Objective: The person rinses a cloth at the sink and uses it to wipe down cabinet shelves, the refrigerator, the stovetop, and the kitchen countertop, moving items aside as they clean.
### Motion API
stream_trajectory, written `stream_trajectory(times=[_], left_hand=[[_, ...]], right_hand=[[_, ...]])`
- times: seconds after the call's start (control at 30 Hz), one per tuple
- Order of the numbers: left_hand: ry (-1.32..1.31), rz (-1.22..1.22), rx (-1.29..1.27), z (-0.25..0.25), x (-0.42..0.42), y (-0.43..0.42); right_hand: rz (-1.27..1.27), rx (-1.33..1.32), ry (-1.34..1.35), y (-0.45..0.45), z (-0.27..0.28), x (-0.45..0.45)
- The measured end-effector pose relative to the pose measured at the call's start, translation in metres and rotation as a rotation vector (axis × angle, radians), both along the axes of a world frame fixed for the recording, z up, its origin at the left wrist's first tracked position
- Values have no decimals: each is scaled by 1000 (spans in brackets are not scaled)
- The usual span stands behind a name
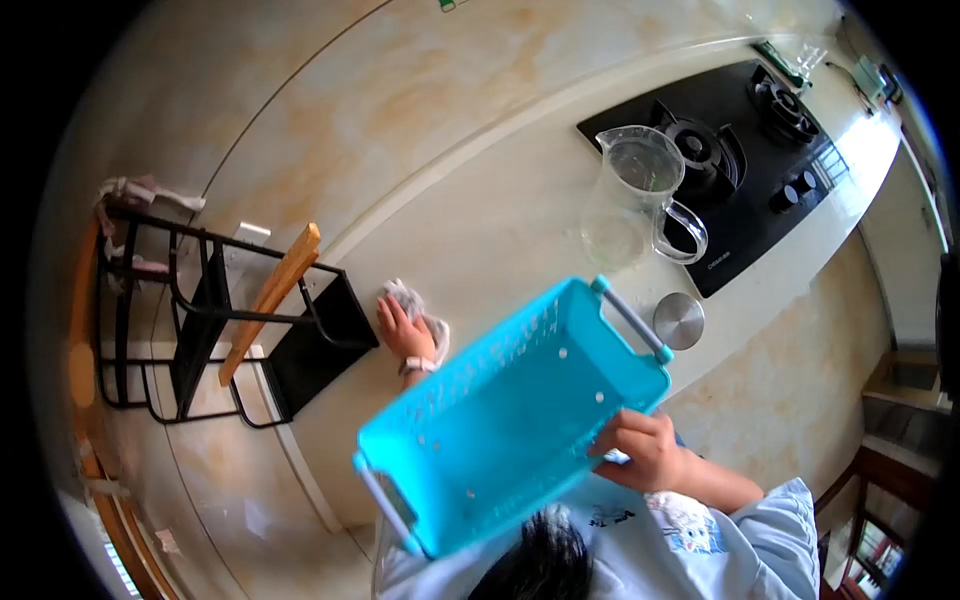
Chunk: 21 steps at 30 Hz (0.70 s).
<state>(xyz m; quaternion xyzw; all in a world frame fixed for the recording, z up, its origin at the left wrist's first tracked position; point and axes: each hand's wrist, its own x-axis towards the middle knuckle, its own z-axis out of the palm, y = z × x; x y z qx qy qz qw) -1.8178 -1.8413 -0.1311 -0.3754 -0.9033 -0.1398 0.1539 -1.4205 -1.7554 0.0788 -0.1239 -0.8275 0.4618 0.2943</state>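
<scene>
My right hand (642, 452) grips the near long rim of a turquoise plastic basket (510, 410) with grey handles. The basket is held tilted above the counter's front edge, its inside showing and nothing large in it. Beyond the basket, my left hand (405, 335) presses on a crumpled grey-white cloth (432, 325) on the pale counter (500, 220). The basket's far wall is close to my left wrist, which wears a light band.
A glass jug (625, 210) stands beside a black gas hob (725, 160). Near it lies a round metal lid (679, 321). At the left is a black metal rack (200, 320) with a wooden board (270, 300) upright in it.
</scene>
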Motion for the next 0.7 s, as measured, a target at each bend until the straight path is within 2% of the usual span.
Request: stream_trajectory(times=[0.07, 0.13, 0.23, 0.3, 0.37, 0.47, 0.57, 0.63, 0.7], left_hand=[[-4, 33, 23, 6, -32, 41], [-116, 222, 19, 10, -59, 74], [-261, 177, 222, -9, -104, 117], [-351, 54, 194, 2, -96, 153], [-302, -371, 155, 0, -60, 184], [-418, -809, 44, 22, 22, 205], [-567, -1049, -95, 25, 78, 163], [-533, -1196, -122, 23, 100, 110], [-544, -1207, -149, 31, 117, 52]], right_hand=[[-14, -72, -47, -5, 2, 15], [-138, -109, -116, -12, 3, 30], [-268, -110, -194, -23, 8, 52], [-362, -112, -209, -31, 10, 58], [-415, 41, -214, -31, 17, 61], [-457, 83, -197, -26, 21, 56], [-446, 70, -213, -22, 24, 55], [-390, 38, -203, -16, 24, 53], [-286, 38, -146, -6, 18, 40]])
